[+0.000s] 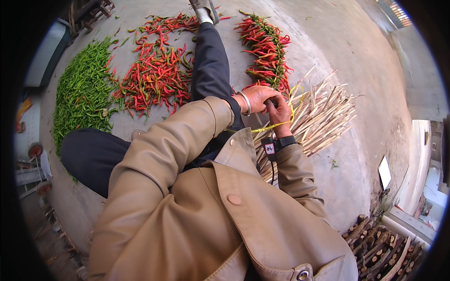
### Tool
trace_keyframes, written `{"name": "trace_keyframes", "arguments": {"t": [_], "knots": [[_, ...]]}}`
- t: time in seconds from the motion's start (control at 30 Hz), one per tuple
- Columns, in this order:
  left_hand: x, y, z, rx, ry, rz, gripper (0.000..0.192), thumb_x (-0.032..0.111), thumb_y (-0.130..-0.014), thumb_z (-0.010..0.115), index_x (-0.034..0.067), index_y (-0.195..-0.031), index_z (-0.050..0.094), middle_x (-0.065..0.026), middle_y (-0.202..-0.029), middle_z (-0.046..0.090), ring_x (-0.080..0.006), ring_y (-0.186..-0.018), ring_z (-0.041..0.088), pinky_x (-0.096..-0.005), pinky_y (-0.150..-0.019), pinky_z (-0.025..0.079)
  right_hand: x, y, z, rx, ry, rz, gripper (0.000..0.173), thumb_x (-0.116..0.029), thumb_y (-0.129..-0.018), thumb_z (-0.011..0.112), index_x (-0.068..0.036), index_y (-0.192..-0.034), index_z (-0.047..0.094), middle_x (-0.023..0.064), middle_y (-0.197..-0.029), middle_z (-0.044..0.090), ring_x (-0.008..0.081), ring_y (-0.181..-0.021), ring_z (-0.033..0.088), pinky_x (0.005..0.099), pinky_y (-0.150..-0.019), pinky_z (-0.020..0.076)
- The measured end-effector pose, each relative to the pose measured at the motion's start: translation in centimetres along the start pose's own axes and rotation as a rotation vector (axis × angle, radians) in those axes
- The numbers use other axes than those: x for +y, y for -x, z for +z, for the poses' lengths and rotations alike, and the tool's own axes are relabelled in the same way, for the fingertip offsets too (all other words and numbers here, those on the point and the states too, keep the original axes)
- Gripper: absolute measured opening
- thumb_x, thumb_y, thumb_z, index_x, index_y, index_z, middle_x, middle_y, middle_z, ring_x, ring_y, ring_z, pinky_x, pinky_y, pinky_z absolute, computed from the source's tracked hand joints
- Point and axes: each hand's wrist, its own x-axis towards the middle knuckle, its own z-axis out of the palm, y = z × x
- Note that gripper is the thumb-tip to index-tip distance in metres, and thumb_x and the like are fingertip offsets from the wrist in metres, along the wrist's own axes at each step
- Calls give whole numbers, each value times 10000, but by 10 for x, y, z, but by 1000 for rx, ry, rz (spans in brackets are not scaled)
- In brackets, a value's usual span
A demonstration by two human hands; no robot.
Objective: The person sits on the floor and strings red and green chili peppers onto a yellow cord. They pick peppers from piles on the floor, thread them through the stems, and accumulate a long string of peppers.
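Note:
My left hand (258, 98), with a silver bangle at its wrist, meets my right hand (280, 113) at the near end of a braided string of red chillies (269, 52). Between the fingers is a small dark piece, perhaps the bundled stem end; the fingers partly hide it. Yellow plastic strapping (272, 128) loops around the right hand and runs left below it. Dry pale stalks (320, 112) lie in a pile under and right of the right hand. The chilli string stretches away on the concrete floor, its green stems along the right side.
Loose red chillies (154, 73) lie left of my outstretched leg, with a heap of green chillies (82, 87) farther left. Cut firewood (383, 249) is stacked at bottom right. A wooden stool or rack (93, 12) stands at top left. A white sheet or panel (385, 172) is at the right.

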Motion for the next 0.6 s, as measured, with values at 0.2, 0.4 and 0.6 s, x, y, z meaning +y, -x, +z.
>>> {"name": "trace_keyframes", "arguments": {"t": [0.2,0.4,0.6], "knots": [[-10,1,3,-126,304,-405,330,-27,-656,568,32,-980,559,-98,-855,596,-227,-768,593,-300,-625,487,12,-9,-4,-32,40,70,150,-68,-750,614,-67,-886,551,75,-669,595,155,-589,581,279,-541,460],[-31,9,23,-47,-46,-322,231,195,-710,612,22,-860,593,-137,-835,592,-294,-813,578,-341,-727,452,8,-16,-9,-162,-41,232,247,-65,-726,629,-85,-935,499,38,-628,561,114,-558,535,264,-506,433],[-34,9,29,10,110,-475,205,154,-747,614,22,-904,605,-128,-781,612,-214,-724,587,-316,-679,451,30,-18,-71,-178,-94,211,560,-47,-745,622,-93,-1242,368,89,-868,593,127,-765,560,254,-675,460]]}}
